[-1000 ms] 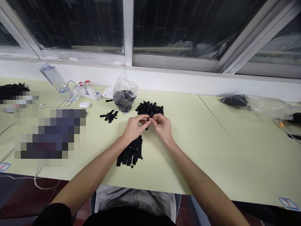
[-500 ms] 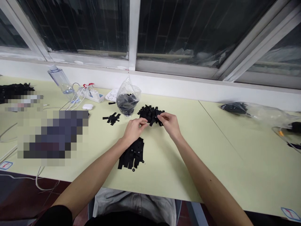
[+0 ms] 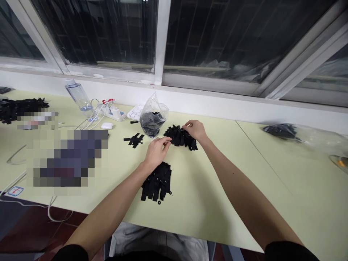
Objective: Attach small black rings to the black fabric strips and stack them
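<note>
A loose pile of short black strips (image 3: 179, 137) lies in front of me. At its back edge the fingertips of my right hand (image 3: 196, 130) are pinched together on a black strip. My left hand (image 3: 157, 150) is closed, thumb against fingers, at the pile's near left corner; whatever it pinches is too small to make out. Nearer to me, partly behind my left wrist, black strips with small white marks (image 3: 157, 183) lie side by side in a flat group. A small black ring (image 3: 159, 202) rests by their near ends.
A clear plastic bag of black pieces (image 3: 153, 121) stands behind the pile, with a few strips (image 3: 133, 140) to its left. Further left are a white earbud case (image 3: 107, 125), a power strip (image 3: 116, 114) with cables and a bottle (image 3: 78, 96). Another bag (image 3: 307, 134) lies right.
My right hand has shifted from the pile's right side to its back edge. My left hand stays close to the pile's near left corner. The whole view has moved slightly.
</note>
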The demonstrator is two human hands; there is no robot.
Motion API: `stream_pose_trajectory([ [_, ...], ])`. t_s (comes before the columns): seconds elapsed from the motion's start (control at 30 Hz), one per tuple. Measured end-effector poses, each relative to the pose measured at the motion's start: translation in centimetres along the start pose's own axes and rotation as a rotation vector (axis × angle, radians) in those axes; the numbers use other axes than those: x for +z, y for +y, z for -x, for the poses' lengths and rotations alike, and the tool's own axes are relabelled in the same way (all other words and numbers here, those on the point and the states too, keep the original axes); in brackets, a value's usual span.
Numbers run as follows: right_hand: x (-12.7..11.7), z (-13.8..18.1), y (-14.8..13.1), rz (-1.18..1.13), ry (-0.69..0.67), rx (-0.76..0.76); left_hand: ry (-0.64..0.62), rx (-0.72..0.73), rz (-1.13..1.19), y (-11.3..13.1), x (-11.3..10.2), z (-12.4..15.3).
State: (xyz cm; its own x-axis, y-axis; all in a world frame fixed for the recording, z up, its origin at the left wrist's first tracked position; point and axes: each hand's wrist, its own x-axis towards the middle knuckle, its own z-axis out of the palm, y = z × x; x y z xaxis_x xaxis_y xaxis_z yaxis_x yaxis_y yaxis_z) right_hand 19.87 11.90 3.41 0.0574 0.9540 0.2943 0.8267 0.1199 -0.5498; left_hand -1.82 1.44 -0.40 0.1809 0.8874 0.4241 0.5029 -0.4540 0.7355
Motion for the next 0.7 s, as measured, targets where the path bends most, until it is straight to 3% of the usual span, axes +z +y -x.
stream_pose_trajectory([
  [0.07, -0.6, 1.8, -0.8, -0.020, 0.088, -0.070, 0.027, -0.013, -0.031, 0.0, -0.3, -0.1],
  [0.13, -1.1, 4.7, -2.0, -0.110, 0.078, -0.149, 0.048, -0.025, -0.065, 0.0, -0.5, -0.2],
  [0.27, -1.0, 11.0, -4.1, -0.296, -0.384, -0.368, 0.079, -0.023, -0.086, -0.1, -0.9, -0.2],
  [0.37, 0.1, 13.9, -4.6, -0.285, -0.483, -0.449, 0.097, -0.022, -0.084, -0.4, -1.0, -0.3],
  [0.7, 1.7, 15.2, -3.5, -0.266, -0.478, -0.464, 0.097, 0.006, -0.054, -1.1, -1.1, -0.4],
])
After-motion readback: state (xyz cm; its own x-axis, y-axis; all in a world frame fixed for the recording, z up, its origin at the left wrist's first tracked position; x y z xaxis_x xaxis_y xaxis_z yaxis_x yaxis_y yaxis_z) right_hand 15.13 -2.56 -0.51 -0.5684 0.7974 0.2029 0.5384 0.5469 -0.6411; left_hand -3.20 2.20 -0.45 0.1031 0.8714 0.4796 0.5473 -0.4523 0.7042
